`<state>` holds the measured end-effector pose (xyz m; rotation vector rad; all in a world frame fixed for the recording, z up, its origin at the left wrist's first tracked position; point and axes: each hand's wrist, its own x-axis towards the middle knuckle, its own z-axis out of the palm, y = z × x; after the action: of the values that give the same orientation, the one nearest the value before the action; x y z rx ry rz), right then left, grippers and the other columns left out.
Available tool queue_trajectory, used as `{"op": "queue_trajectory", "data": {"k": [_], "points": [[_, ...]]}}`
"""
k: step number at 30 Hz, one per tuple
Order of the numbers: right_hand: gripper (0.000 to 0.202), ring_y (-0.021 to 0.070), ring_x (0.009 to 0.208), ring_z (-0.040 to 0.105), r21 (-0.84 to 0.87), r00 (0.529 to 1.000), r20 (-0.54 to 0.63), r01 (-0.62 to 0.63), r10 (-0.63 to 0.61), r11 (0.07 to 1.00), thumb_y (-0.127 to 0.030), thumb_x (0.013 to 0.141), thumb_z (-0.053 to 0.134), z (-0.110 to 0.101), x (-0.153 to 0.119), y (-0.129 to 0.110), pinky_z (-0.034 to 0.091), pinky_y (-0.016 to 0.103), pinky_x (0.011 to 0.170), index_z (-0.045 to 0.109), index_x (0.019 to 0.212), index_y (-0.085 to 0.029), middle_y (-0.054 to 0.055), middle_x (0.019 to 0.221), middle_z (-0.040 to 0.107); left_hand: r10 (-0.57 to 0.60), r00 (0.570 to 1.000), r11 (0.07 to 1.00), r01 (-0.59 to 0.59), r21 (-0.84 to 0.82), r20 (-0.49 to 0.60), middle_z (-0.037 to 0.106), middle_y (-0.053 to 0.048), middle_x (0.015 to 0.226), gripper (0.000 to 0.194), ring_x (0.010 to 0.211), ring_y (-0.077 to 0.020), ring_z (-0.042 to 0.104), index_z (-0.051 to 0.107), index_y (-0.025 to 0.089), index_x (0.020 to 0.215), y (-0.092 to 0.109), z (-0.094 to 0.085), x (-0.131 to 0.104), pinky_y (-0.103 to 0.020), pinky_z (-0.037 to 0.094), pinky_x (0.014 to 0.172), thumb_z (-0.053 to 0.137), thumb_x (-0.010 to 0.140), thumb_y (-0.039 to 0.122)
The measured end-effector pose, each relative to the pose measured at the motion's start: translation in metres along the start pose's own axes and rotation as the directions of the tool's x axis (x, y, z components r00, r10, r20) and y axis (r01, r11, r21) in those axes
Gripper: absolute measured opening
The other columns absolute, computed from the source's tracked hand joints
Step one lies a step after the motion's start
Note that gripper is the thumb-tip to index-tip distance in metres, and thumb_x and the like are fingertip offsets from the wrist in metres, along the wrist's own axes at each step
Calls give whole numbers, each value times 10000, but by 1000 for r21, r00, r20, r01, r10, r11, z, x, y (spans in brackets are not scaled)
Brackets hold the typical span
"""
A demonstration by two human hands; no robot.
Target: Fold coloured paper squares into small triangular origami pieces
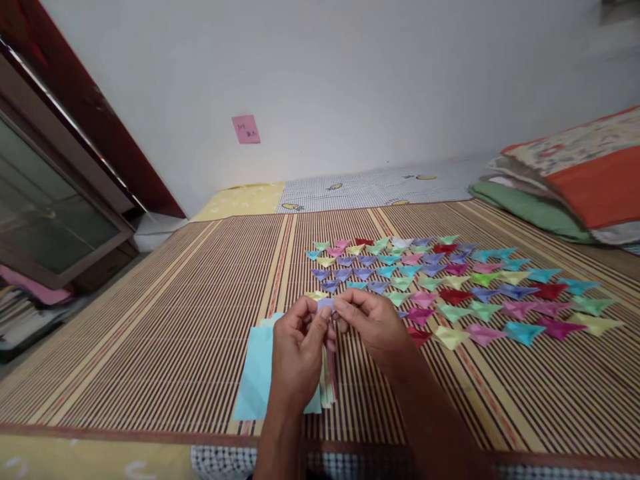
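A small folded piece of purple paper [326, 304] is pinched between my left hand [301, 343] and my right hand [373, 325], thumbs on top and fingers closed behind it. Below my left hand lies a stack of paper sheets [254, 377], light blue on top with green, yellow and pink edges showing at the right; my wrist hides part of it. Beyond and to the right of my hands, rows of folded paper boats [453, 297] in many colours stand on the mat. The nearest boats are partly hidden by my right hand.
A striped bamboo mat [165, 333] covers the bed. At the far right lie folded bedding and a pillow [600, 180]. A pink note [246, 129] is stuck on the white wall [375, 80]. A glass-fronted cabinet [50, 200] stands at the left.
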<state>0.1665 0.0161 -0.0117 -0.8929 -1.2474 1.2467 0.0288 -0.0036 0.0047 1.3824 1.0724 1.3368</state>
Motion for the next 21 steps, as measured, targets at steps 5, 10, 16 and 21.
{"op": "queue_trajectory", "data": {"k": [5,10,16,21], "points": [[291,135,589,510,-66,999,-38,27,-29,997,-435,869,719,-1,-1,-6,417,266,580,621,720,-205,-41,621,539,7,1000,1000,-7,-7,-7,558,49,589,289,517,-97,523,583,194,741,-2,-3,1,-203,435,517,669,947,378],[271,167,615,587,70,1000,1,15,-15,997,-438,908,692,2,-3,-3,475,303,621,605,773,-219,-14,666,617,-28,998,994,33,-108,49,632,28,664,212,550,-100,576,626,182,789,3,-2,2,-204,470,541,730,891,337],[235,147,628,542,37,994,-25,104,-103,994,-374,918,678,9,-5,-5,450,292,623,604,764,-212,-33,661,556,-49,998,985,55,-164,41,641,37,593,256,486,-86,573,593,184,724,1,-9,0,-201,431,527,719,908,311],[220,152,625,549,-10,983,-83,162,-162,987,-346,940,661,18,-8,-10,454,295,601,609,768,-218,-24,664,577,-70,997,973,77,-219,43,645,40,581,267,445,-86,567,586,187,711,1,-12,0,-203,412,490,726,901,311]]}}
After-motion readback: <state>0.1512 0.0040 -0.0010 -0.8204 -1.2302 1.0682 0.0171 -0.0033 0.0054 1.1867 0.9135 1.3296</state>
